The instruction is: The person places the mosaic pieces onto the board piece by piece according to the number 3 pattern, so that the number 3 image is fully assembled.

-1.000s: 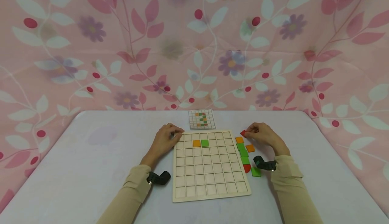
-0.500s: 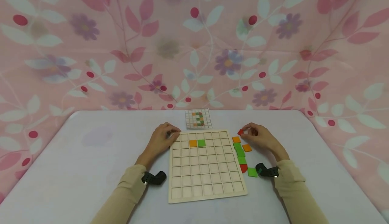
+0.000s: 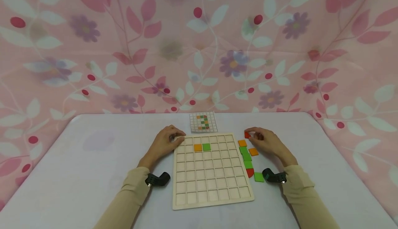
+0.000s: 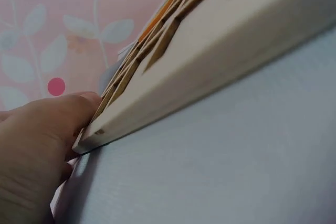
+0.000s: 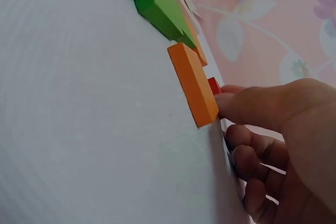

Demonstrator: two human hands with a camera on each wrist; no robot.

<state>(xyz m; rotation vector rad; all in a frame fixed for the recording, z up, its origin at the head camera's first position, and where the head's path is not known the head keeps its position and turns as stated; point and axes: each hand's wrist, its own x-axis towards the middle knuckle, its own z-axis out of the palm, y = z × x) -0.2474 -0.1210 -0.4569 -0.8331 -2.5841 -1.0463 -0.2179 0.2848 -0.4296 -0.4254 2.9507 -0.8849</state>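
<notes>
A pale wooden grid board (image 3: 214, 173) lies flat on the table, with an orange square tile (image 3: 198, 148) and a green square tile (image 3: 206, 147) side by side in its second row. At the board's far left corner, my left hand (image 3: 164, 141) grips the edge; the thumb (image 4: 79, 106) lies over the rim in the left wrist view. Past the far right corner, my right hand (image 3: 267, 141) pinches a small red tile (image 3: 247, 135) between thumb and forefinger. Most of that tile is hidden by the fingers in the right wrist view, where an orange tile (image 5: 191, 85) stands out closest.
Along the board's right side lie green tiles (image 3: 247, 156), a rounded red tile (image 3: 250, 173), an orange tile (image 3: 242, 143) and a separate green tile (image 3: 259, 177). Behind the board is a card (image 3: 203, 122) printed with a coloured grid pattern. A floral cloth (image 3: 199, 49) hangs beyond the table.
The red tile has turned in my right fingers and shows more of its flat face. My left hand stays at the board's corner. The head view has shifted slightly.
</notes>
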